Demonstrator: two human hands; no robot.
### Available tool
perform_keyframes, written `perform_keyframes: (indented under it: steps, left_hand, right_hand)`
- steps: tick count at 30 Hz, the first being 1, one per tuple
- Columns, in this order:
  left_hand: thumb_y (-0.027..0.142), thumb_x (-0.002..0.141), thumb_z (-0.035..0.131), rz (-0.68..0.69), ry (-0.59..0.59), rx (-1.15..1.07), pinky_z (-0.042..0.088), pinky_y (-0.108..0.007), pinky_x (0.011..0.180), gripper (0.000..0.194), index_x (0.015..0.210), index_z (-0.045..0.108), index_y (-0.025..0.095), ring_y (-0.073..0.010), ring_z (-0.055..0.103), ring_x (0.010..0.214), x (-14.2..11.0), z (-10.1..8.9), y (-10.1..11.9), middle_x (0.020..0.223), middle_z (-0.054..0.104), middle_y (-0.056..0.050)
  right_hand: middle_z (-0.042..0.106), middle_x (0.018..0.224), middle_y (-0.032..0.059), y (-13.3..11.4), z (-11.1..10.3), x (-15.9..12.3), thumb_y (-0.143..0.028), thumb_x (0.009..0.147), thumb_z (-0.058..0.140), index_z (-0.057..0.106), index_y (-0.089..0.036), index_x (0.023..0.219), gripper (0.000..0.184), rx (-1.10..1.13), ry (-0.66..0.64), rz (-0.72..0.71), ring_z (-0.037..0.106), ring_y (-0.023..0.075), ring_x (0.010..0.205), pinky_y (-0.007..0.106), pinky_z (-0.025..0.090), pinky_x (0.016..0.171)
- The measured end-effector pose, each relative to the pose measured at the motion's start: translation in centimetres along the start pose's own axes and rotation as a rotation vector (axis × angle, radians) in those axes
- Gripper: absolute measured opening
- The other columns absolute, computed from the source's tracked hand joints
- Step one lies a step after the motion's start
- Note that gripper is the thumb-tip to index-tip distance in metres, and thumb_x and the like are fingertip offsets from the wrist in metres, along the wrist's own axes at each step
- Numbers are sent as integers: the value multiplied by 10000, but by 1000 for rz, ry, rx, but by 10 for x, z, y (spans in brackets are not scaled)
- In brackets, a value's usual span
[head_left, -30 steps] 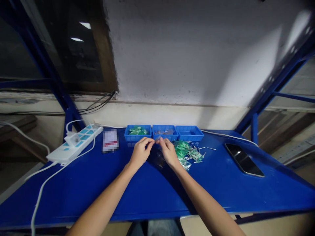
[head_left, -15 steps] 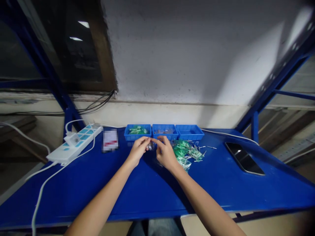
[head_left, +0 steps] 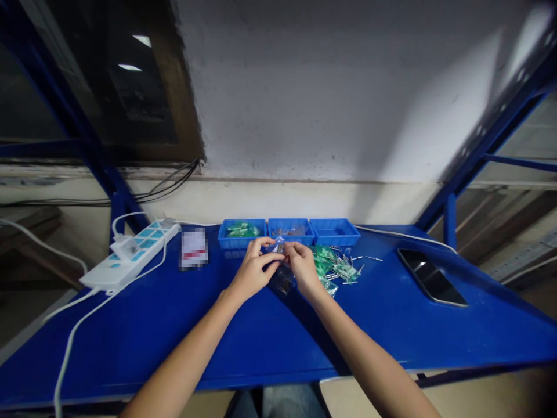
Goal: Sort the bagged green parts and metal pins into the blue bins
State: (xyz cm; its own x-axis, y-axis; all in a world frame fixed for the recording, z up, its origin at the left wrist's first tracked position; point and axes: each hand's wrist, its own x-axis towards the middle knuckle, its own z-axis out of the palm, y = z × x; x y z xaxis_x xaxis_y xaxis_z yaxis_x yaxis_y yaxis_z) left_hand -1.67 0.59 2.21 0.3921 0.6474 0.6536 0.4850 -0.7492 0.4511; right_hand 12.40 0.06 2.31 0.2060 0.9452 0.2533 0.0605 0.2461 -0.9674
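Observation:
My left hand [head_left: 253,270] and my right hand [head_left: 303,267] meet above the blue table [head_left: 217,325], both pinching the top of a small clear plastic bag [head_left: 282,274] that hangs between them with dark small parts inside. Just behind the hands stand three blue trays in a row: the left tray [head_left: 242,233] holds green pieces, the middle tray [head_left: 290,231] brownish parts, the right tray [head_left: 335,232] looks bare. To the right of my right hand lies a heap of green pieces and metal pins [head_left: 337,268].
A white power strip [head_left: 130,254] with cables lies at the left, and a small white card [head_left: 194,248] sits beside it. A dark phone [head_left: 430,276] lies at the right. Blue shelf posts rise on both sides, and a wall stands behind the trays.
Both hands have lifted slightly and drawn together on the clear bag, which now hangs between them. The view has tilted a little.

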Motion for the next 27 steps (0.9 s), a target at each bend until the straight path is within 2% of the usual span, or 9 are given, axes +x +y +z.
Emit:
perform_keyframes:
  steps: [5, 8, 10, 14, 18, 20, 22, 25, 27]
  left_hand:
    - [322, 805, 571, -139, -80, 75, 400, -410, 930, 245, 1017, 640, 222, -241, 460, 1052, -5, 6, 2, 1153, 463, -90]
    - [503, 757, 582, -254, -243, 170, 411, -429, 880, 413, 1052, 616, 216, -275, 481, 1015, -8, 9, 2, 1075, 522, -90]
    - [554, 719, 594, -328, -360, 219, 419, -408, 838, 473, 1044, 606, 210, -287, 497, 1007, -9, 9, 3, 1048, 545, -88]
    - [450, 735, 607, -443, -508, 203, 422, -310, 730, 309, 940, 591, 219, -230, 572, 894, -9, 10, 1, 949, 596, -46]
    - [316, 762, 589, -509, -508, 94, 398, -254, 630, 118, 821, 590, 214, -172, 603, 751, -8, 10, -6, 804, 637, -5]
    - [277, 773, 575, -509, -438, 57, 384, -236, 594, 71, 783, 588, 208, -150, 593, 685, -6, 8, -10, 737, 632, 5]
    - [249, 790, 557, -467, -266, 37, 383, -223, 586, 53, 780, 572, 198, -127, 568, 643, -2, 5, -12, 728, 619, 10]
    - [242, 823, 525, -378, 34, -11, 395, -207, 590, 63, 797, 538, 187, -101, 533, 615, 4, -2, -10, 770, 596, 9]
    - [249, 836, 520, -309, 136, -44, 402, -201, 592, 79, 794, 536, 184, -102, 532, 647, 6, -6, -5, 789, 574, 5]
  right_hand:
    - [611, 850, 57, -29, -34, 13, -283, 875, 468, 641, -197, 878, 194, -339, 509, -620, 574, 181, 839, 344, 462, 774]
    - [580, 1000, 84, -35, -54, 30, -244, 887, 453, 623, -223, 1038, 227, -408, 730, -773, 565, 201, 959, 390, 462, 845]
    - [557, 1094, 111, -27, -57, 40, -243, 892, 437, 615, -200, 1083, 264, -547, 628, -744, 542, 219, 1034, 406, 448, 888]
    - [632, 994, 113, -1, -53, 42, -281, 858, 496, 669, -170, 1001, 250, -894, 102, -563, 568, 236, 965, 389, 437, 894]
    - [663, 828, 82, 1, -51, 28, -316, 870, 477, 680, -170, 953, 264, -927, 118, -487, 568, 226, 847, 344, 421, 812]
    - [658, 768, 67, -4, -48, 22, -344, 886, 440, 679, -167, 918, 299, -856, 139, -445, 568, 204, 763, 309, 410, 738]
    - [630, 657, 44, -8, -42, 18, -409, 892, 411, 676, -166, 803, 370, -753, 84, -351, 556, 174, 643, 272, 389, 634]
    - [565, 513, 21, -7, -26, 13, -550, 880, 331, 627, -166, 627, 546, -520, -69, -75, 519, 139, 504, 239, 346, 518]
    - [533, 466, 16, -5, -16, 10, -630, 857, 258, 593, -167, 583, 634, -303, -181, 137, 490, 125, 442, 228, 326, 466]
